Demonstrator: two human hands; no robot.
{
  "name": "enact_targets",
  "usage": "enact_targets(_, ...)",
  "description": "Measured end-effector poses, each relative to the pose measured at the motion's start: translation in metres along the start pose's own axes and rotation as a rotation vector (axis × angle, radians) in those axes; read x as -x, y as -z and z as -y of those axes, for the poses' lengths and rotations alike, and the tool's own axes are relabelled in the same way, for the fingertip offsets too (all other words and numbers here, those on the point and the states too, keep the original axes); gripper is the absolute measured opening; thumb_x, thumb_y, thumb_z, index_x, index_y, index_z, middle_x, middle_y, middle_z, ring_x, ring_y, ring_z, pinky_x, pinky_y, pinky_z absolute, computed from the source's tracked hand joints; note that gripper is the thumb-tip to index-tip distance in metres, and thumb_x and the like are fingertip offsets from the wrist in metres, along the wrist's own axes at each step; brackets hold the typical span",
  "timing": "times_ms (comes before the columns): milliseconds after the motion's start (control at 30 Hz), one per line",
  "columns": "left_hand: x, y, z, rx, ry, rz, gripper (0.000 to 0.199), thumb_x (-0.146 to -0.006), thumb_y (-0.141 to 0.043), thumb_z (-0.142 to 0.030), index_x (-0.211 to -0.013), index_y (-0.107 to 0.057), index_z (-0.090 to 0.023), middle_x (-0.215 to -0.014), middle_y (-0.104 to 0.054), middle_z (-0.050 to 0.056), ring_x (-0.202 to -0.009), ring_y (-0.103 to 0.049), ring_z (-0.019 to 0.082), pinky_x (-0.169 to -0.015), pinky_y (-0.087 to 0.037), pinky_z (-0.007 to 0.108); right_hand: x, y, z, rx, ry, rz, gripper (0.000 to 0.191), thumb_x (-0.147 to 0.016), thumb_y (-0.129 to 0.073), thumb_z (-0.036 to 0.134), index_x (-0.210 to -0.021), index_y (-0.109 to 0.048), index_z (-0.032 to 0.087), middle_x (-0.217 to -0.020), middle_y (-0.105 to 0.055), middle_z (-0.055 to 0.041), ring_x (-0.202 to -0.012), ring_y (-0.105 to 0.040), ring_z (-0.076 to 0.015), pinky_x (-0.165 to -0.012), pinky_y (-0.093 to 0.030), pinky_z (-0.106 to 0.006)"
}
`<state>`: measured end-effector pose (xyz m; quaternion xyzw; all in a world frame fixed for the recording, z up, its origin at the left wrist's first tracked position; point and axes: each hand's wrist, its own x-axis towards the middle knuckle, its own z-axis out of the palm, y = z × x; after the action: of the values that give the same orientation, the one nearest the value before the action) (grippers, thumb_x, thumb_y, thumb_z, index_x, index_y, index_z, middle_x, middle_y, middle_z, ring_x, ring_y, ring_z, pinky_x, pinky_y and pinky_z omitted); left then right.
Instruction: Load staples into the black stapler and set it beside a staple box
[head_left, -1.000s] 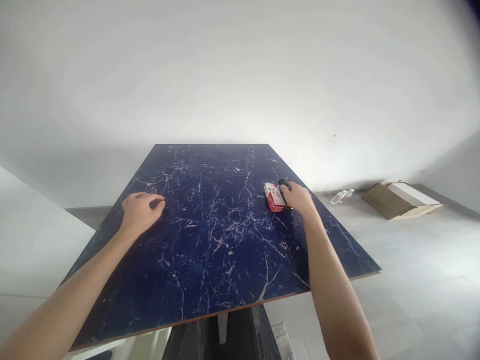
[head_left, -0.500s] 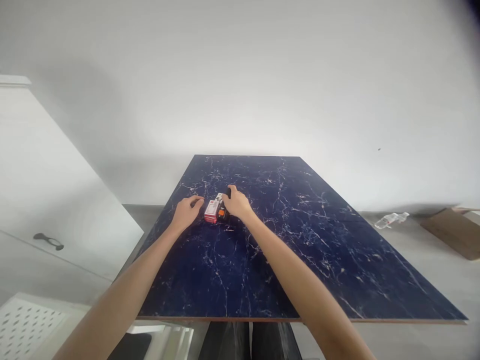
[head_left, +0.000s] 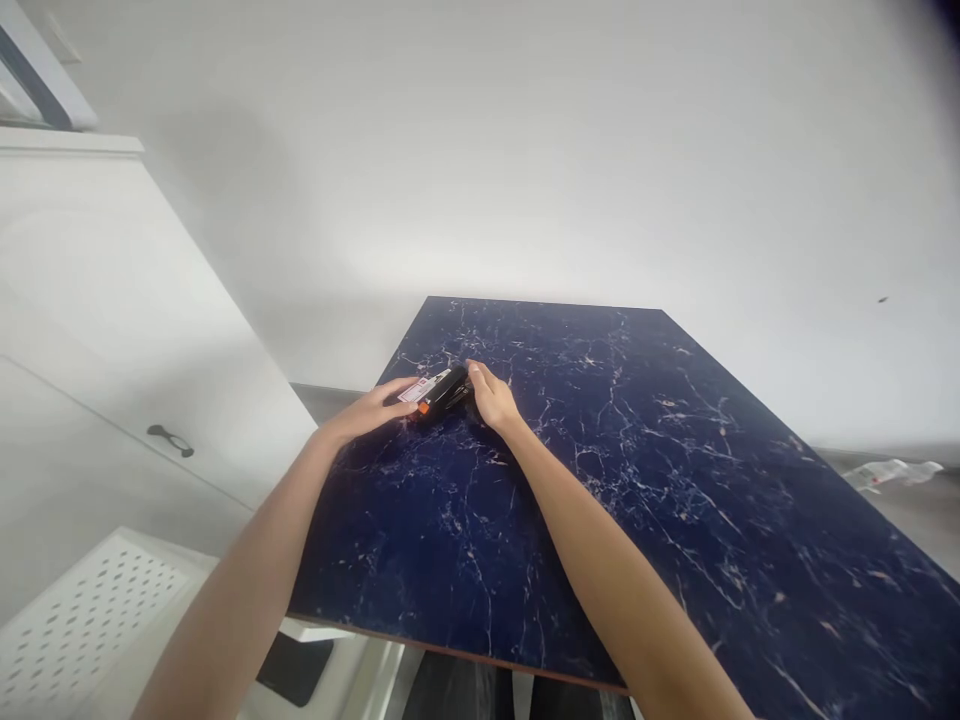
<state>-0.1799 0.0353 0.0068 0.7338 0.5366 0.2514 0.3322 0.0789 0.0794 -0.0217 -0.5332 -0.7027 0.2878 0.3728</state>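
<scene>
A black stapler [head_left: 445, 390] with an orange end lies slantwise between my hands, low over the blue table. Beside it, on its left, is a small red-and-white box [head_left: 417, 390], partly covered by the stapler and my fingers. My left hand [head_left: 369, 411] closes round the box, fingers along its far side and thumb by the stapler's orange end. My right hand [head_left: 493, 398] is at the stapler's other end, fingers bent and their tips against it. The underside of both things is hidden.
The dark blue marble-patterned table [head_left: 600, 480] stands against a pale wall. A white cabinet [head_left: 97, 330] with a dark handle is on the left, above a white perforated stool or crate [head_left: 90, 610]. A clear plastic bottle [head_left: 889, 473] lies on the floor at right.
The stapler has turned slantwise, its orange end now toward my left hand. My left hand has closed in on the box and stapler. The view has swung left.
</scene>
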Motion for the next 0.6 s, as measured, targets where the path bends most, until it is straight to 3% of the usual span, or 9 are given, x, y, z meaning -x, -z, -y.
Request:
enact_targets(333, -0.006, -0.008, 0.009, 0.005, 0.044, -0.067, 0.068, -0.084, -0.068, -0.054, -0.146, -0.053, -0.03, -0.148, -0.057, 0.008, -0.127, -0.06, 0.031, -0.099, -0.052, 0.042, -0.002, -0.002, -0.01, -0.145, -0.019, 0.044, 0.064, -0.104, -0.018, 0.06, -0.135, -0.062, 0.026, -0.117, -0.074, -0.007, -0.115, -0.068, -0.0251, -0.104, -0.046, -0.04)
enact_targets(500, -0.004, -0.01, 0.005, 0.08, 0.056, -0.09, 0.068, -0.081, -0.071, -0.052, -0.144, -0.055, -0.029, -0.147, -0.057, 0.01, -0.128, -0.059, 0.033, -0.104, -0.049, 0.047, -0.005, 0.0, -0.009, -0.076, -0.03, -0.023, 0.044, -0.103, -0.035, 0.045, -0.124, -0.066, 0.023, -0.119, -0.073, -0.0075, -0.114, -0.067, -0.0242, -0.102, -0.047, -0.038)
enact_targets(600, -0.003, -0.017, 0.001, 0.116, 0.074, -0.192, 0.067, -0.08, -0.073, -0.049, -0.142, -0.058, -0.027, -0.146, -0.058, 0.01, -0.129, -0.058, 0.033, -0.107, -0.047, 0.047, -0.008, 0.005, -0.016, -0.072, -0.094, -0.052, 0.033, -0.094, -0.05, 0.031, -0.121, -0.066, 0.021, -0.116, -0.074, -0.0068, -0.106, -0.069, -0.0202, -0.099, -0.049, -0.032)
